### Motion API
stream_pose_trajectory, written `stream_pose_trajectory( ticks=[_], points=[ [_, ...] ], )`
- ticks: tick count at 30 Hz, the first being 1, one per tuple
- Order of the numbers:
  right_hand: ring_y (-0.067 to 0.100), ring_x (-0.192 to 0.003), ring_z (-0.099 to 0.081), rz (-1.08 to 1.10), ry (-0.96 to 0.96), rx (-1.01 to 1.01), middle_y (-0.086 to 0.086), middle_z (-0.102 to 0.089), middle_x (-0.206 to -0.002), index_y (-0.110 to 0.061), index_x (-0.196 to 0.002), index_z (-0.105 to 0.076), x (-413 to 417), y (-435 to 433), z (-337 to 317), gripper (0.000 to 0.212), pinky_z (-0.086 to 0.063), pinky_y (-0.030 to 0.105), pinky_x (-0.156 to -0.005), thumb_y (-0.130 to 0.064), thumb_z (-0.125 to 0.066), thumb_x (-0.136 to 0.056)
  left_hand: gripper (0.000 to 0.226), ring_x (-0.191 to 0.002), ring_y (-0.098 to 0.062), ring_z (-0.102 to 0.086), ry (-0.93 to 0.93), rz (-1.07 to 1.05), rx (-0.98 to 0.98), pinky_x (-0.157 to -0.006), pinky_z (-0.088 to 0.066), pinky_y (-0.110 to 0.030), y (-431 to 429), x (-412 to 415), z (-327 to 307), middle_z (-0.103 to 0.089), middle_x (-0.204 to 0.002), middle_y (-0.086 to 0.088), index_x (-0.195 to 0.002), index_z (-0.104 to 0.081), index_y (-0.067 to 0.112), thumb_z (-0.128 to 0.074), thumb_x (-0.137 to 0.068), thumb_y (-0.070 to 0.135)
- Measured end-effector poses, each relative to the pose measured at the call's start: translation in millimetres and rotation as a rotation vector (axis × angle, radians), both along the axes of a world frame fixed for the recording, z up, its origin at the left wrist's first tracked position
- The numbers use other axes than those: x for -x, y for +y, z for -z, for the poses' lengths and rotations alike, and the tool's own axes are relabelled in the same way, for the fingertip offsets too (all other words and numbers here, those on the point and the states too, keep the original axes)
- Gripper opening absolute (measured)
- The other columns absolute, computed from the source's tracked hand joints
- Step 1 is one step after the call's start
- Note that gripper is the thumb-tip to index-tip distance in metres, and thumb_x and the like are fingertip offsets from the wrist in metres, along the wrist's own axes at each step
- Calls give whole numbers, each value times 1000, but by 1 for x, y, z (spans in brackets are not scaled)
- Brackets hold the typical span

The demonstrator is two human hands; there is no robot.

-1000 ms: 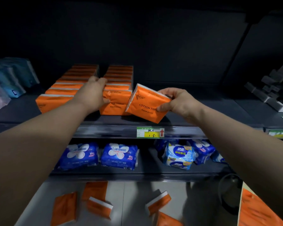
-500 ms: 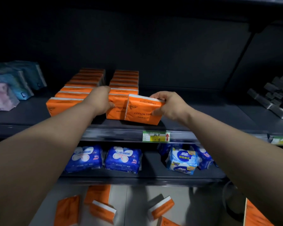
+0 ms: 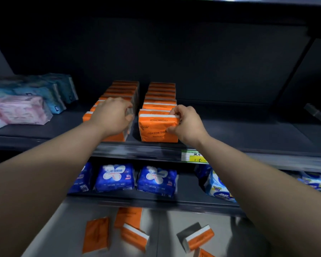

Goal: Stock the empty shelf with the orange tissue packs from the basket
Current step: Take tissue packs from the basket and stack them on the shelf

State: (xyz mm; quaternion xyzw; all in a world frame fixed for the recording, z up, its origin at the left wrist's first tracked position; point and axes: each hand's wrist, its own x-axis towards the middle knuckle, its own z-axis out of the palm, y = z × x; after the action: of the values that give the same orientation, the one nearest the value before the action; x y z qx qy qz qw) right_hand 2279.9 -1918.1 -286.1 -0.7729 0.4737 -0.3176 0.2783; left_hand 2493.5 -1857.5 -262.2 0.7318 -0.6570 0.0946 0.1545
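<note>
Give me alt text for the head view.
The right hand holds an upright orange tissue pack at the front of the right row on a shelf; the left hand grips the left row. More packs lie on the floor.

Single view: head-worn wide-angle camera, faces forward and down.
- Aim: frame centre falls on dark grey metal shelf (image 3: 248,130), seen from front and slightly above.
- Range: close. Both forearms enter from lower corners. Left hand (image 3: 112,115) and right hand (image 3: 188,125) reach two rows of orange plastic-wrapped tissue packs (image 3: 158,129) near centre.
- Lower field: second dark shelf (image 3: 156,202) carrying blue plastic packs (image 3: 115,176), then pale grey floor (image 3: 165,230) along bottom edge.
- Upper field: dark back panel (image 3: 174,52) of shelf bay.
- Distortion: shelf edges bow toward frame borders.
</note>
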Motion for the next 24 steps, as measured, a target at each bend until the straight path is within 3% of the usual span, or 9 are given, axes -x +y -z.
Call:
stream_pose_trajectory(
  ticks=[5,14,18,24],
  points=[
    [19,-90,-51,119,114,70,-1,-46,-104,-26,-95,-49,-10,-5,13,32,-42,31,-72,-20,-73,-74,32,-112,-32,-54,20,-21,4,-92,-45,-43,7,-4,8,-63,-117,-10,-114,-65,15,-56,-87,28],
    [20,-89,-53,135,87,49,-1,-42,-106,-25,-99,-45,-16,-12,14,37,-46,35,-75,-20,-72,-75,41,-115,-31,-52,35,-46,-6,-93,-43,-42,7,-9,17,-58,-126,-8,-124,-58,16,-56,-86,30],
    [19,-104,-52,87,91,55,-1,-41,-116,-26,-114,-48,-3,-6,10,51,-49,34,-85,-22,-77,-72,38,-114,-30,-52,41,-51,-15,-91,-42,-41,12,-3,14,-59,-122,-8,-122,-59,16,-55,-86,29],
    [20,-130,-41,60,151,173,2,-43,-142,-19,-138,-43,32,14,-9,65,-38,35,-104,-31,-72,-80,44,-119,-30,-50,60,-21,-8,-95,-40,-41,25,30,0,-57,-128,-8,-128,-55,20,-56,-86,33]
  ],
)
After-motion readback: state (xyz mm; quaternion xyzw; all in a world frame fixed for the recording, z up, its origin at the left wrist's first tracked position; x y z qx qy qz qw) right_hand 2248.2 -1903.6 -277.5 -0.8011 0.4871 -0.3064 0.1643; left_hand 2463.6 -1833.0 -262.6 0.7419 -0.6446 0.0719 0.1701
